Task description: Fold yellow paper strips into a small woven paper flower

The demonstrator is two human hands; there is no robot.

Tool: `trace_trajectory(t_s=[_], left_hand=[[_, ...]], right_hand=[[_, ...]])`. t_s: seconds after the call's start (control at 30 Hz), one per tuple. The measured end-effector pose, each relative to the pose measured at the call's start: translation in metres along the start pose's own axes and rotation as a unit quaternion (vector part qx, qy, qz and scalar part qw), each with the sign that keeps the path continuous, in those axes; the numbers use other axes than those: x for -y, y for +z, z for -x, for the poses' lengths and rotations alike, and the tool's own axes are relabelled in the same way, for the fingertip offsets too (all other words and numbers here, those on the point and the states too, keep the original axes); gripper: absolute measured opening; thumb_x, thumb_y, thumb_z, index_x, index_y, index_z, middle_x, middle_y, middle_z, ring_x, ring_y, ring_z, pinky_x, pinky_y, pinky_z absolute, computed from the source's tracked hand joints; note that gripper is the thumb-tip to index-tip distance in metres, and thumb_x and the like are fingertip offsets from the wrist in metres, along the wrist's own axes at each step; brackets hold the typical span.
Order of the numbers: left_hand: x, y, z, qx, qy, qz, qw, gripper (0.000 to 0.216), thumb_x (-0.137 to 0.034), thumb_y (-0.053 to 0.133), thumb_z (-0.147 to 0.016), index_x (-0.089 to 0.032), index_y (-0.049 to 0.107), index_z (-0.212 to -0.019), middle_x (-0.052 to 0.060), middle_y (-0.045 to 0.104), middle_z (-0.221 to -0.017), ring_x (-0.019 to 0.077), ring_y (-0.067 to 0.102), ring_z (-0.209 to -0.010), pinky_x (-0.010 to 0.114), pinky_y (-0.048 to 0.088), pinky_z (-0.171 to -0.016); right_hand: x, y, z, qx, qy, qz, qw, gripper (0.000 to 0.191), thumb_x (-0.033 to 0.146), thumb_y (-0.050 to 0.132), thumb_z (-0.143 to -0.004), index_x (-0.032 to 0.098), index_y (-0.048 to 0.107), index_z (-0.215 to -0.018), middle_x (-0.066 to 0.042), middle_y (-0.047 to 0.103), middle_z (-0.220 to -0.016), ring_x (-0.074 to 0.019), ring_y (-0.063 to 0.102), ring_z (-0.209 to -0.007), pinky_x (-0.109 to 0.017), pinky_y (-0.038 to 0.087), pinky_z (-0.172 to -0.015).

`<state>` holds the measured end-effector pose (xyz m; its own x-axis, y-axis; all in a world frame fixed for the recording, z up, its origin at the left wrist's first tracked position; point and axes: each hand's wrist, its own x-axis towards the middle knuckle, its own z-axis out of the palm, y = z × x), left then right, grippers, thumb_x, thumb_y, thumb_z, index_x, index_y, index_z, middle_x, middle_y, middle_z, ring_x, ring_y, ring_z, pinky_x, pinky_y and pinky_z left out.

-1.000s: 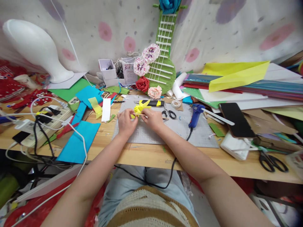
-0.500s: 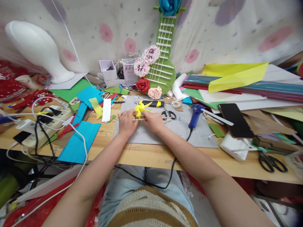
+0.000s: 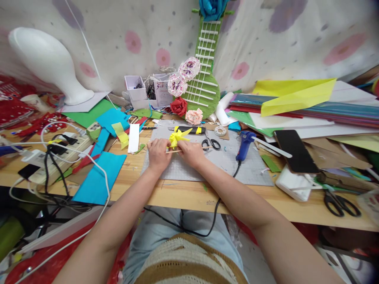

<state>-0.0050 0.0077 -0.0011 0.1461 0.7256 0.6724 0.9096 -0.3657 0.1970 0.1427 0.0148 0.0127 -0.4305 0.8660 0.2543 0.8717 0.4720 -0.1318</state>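
A small yellow paper flower (image 3: 177,137) sits on a thin wooden stick (image 3: 177,150), held just above the grey cutting mat (image 3: 207,169). My left hand (image 3: 158,155) pinches the stick's left part with closed fingers. My right hand (image 3: 191,153) grips the stick right below the flower, fingers pressed together. The stick's right end pokes out past my right hand toward the small black scissors (image 3: 209,142).
A blue glue gun (image 3: 244,145) lies right of the mat, its cord running off the table edge. A black-yellow utility knife (image 3: 189,129), a phone (image 3: 291,149), stacked coloured paper (image 3: 296,103), big scissors (image 3: 340,202), a power strip (image 3: 47,156), blue paper scraps (image 3: 97,177) and a green paper guitar (image 3: 204,79) surround it.
Both hands have kept their grip and shifted slightly. The yellow flower has turned a little on the stick.
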Motion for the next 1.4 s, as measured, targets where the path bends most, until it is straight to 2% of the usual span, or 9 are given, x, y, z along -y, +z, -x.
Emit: trace_trajectory(t_s=[0.13, 0.3, 0.53, 0.8, 1.0, 1.23, 1.4], left_hand=[[0.001, 0.001, 0.001, 0.0, 0.006, 0.012, 1.0, 0.012, -0.018, 0.059, -0.069, -0.021, 0.049, -0.075, 0.0, 0.06, -0.071, 0.0188, 0.053, -0.073, 0.034, 0.028, -0.072], [0.002, 0.002, 0.002, 0.016, 0.024, 0.052, 0.998, 0.019, -0.018, 0.058, -0.071, -0.021, 0.051, -0.088, 0.001, 0.064, -0.081, 0.0181, 0.055, -0.077, 0.034, 0.03, -0.076], [0.001, 0.0, 0.002, 0.054, 0.036, 0.043, 0.997, 0.024, -0.018, 0.056, -0.073, -0.023, 0.055, -0.096, 0.0, 0.066, -0.082, 0.0194, 0.054, -0.08, 0.035, 0.029, -0.076], [-0.003, -0.002, 0.0, 0.087, 0.04, 0.026, 0.995, 0.01, -0.022, 0.057, -0.073, -0.024, 0.06, -0.083, 0.002, 0.065, -0.082, 0.0208, 0.053, -0.085, 0.037, 0.028, -0.078], [-0.003, -0.004, -0.001, 0.1, 0.018, 0.029, 0.994, 0.013, -0.019, 0.056, -0.072, -0.024, 0.059, -0.084, 0.002, 0.066, -0.084, 0.0212, 0.053, -0.087, 0.038, 0.027, -0.079], [-0.003, -0.003, -0.001, 0.106, 0.037, 0.016, 0.994, 0.008, -0.022, 0.056, -0.073, -0.024, 0.058, -0.081, 0.003, 0.064, -0.083, 0.022, 0.052, -0.087, 0.038, 0.027, -0.078], [-0.004, -0.004, -0.001, 0.087, 0.012, 0.028, 0.996, 0.008, -0.017, 0.056, -0.071, -0.022, 0.054, -0.076, 0.001, 0.064, -0.079, 0.0206, 0.053, -0.083, 0.037, 0.028, -0.079]], right_hand=[[0.0, -0.004, 0.0, 0.024, 0.009, 0.007, 1.0, 0.028, 0.025, 0.033, -0.091, 0.016, 0.059, -0.097, -0.009, 0.067, -0.092, -0.0171, 0.059, -0.077, -0.026, 0.025, -0.056], [-0.002, -0.007, -0.001, 0.039, 0.015, 0.015, 0.999, 0.027, 0.023, 0.034, -0.09, 0.016, 0.06, -0.097, -0.008, 0.068, -0.091, -0.0176, 0.059, -0.077, -0.024, 0.027, -0.057], [-0.012, -0.011, -0.004, 0.039, -0.034, 0.018, 0.998, 0.027, 0.02, 0.036, -0.088, 0.017, 0.062, -0.096, -0.007, 0.068, -0.091, -0.0156, 0.058, -0.073, -0.023, 0.03, -0.057], [-0.014, -0.005, -0.002, 0.019, -0.054, -0.029, 0.998, 0.027, 0.022, 0.04, -0.088, 0.019, 0.058, -0.108, -0.007, 0.068, -0.098, -0.0166, 0.061, -0.081, -0.024, 0.033, -0.061], [-0.017, -0.001, -0.003, 0.006, -0.058, -0.042, 0.997, 0.023, 0.024, 0.041, -0.089, 0.02, 0.062, -0.097, -0.005, 0.068, -0.093, -0.0153, 0.061, -0.08, -0.023, 0.031, -0.06], [-0.015, -0.003, -0.002, 0.012, -0.066, -0.011, 0.998, 0.027, 0.025, 0.038, -0.09, 0.02, 0.062, -0.1, -0.006, 0.067, -0.094, -0.0149, 0.059, -0.078, -0.023, 0.029, -0.058], [-0.015, -0.009, -0.001, 0.03, -0.057, -0.035, 0.997, 0.024, 0.03, 0.042, -0.089, 0.02, 0.059, -0.102, -0.006, 0.067, -0.095, -0.0162, 0.06, -0.08, -0.023, 0.031, -0.06]])
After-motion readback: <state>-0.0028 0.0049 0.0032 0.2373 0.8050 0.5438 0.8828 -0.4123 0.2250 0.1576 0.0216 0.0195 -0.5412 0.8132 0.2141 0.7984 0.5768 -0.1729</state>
